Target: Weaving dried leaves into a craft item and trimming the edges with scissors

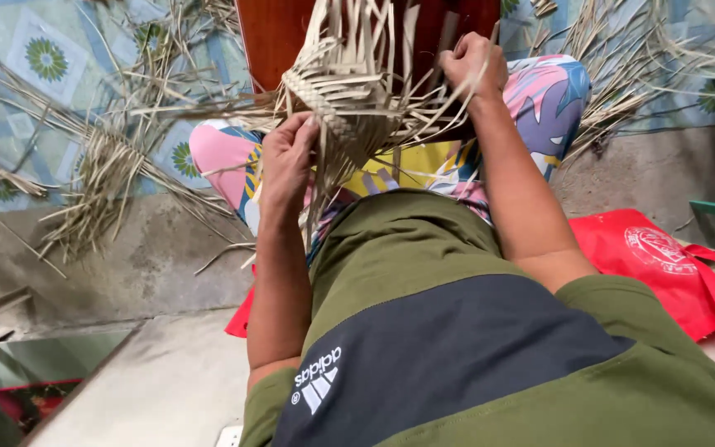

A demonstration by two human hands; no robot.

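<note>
On my lap rests the half-woven pale straw basket [345, 108]: its base looks plaited, many strips stand loose. My left hand [287, 157] pinches its edge; my right hand [469, 62] grips strands closed. More dry straw strips [101, 178] litter the floor.

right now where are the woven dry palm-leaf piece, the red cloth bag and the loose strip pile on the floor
woven dry palm-leaf piece [337, 103], head view, plaited edge
red cloth bag [664, 265], head view, flat front
loose strip pile [101, 178], head view, middle of the bundle

Head camera looks steeply down, close over the lap.
</note>
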